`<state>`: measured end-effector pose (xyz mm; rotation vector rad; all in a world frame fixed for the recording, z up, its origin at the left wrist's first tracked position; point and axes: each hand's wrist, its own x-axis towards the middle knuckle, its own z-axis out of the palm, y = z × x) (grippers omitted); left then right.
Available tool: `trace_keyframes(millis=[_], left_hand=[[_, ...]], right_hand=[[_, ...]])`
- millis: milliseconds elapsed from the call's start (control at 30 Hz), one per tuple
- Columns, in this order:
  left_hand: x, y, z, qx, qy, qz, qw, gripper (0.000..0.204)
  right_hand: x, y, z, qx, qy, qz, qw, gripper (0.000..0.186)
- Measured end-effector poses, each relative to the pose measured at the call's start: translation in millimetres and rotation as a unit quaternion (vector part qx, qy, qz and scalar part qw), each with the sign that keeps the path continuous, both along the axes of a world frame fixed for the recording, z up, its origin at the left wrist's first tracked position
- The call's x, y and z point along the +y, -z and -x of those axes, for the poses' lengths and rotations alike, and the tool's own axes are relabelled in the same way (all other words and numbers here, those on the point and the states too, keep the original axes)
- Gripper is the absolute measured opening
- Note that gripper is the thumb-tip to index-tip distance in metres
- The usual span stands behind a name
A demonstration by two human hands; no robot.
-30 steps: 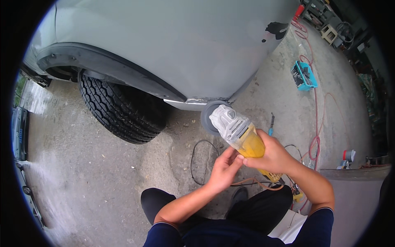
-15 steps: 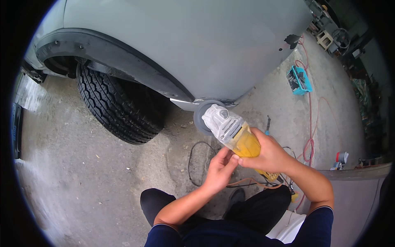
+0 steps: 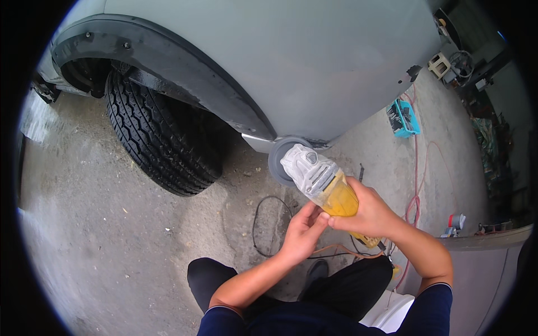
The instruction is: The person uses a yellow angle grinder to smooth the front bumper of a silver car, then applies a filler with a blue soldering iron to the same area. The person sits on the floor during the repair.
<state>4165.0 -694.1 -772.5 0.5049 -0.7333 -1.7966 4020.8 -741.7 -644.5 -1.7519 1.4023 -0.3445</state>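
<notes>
A grey vehicle body (image 3: 314,67) is filling the upper view, with a black treaded tyre (image 3: 154,131) standing beneath. An angle grinder (image 3: 325,176) is pointing at its bottom edge; the right hand (image 3: 367,213) is clasping the yellow housing. The left hand (image 3: 302,232) is meeting it alongside (whether gripping, I cannot tell). The grey disc (image 3: 277,163) is overlapping that edge.

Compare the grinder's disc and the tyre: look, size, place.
Look: the disc is grey and plain; the tyre is black with zigzag tread.
Size: the disc is much smaller than the tyre.
Place: the disc is on the handheld grinder; the tyre sits under the wheel arch.
Shared: both are round.
</notes>
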Motion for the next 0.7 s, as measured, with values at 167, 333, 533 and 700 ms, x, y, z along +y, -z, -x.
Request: trace_keyframes(millis=[167, 333, 533, 700], left_hand=[[-0.1, 0.0, -0.3, 0.01, -0.003, -0.001, 1.0, 0.046], [0.1, 2.0, 1.3, 0.019, -0.007, -0.007, 1.0, 0.046], [0.2, -0.6, 1.7, 0.026, -0.011, 0.005, 1.0, 0.046], [0.2, 0.9, 2.1, 0.029, -0.009, 0.005, 1.0, 0.046]], right_hand=[[-1.1, -2.3, -1.4, 0.01, -0.004, -0.01, 1.0, 0.066], [-2.7, -4.4, -3.0, 0.02, -0.01, -0.012, 1.0, 0.064], [-0.5, -4.9, -4.5, 0.016, -0.002, -0.008, 1.0, 0.063], [0.4, -4.8, -4.6, 0.009, -0.003, -0.005, 1.0, 0.063]])
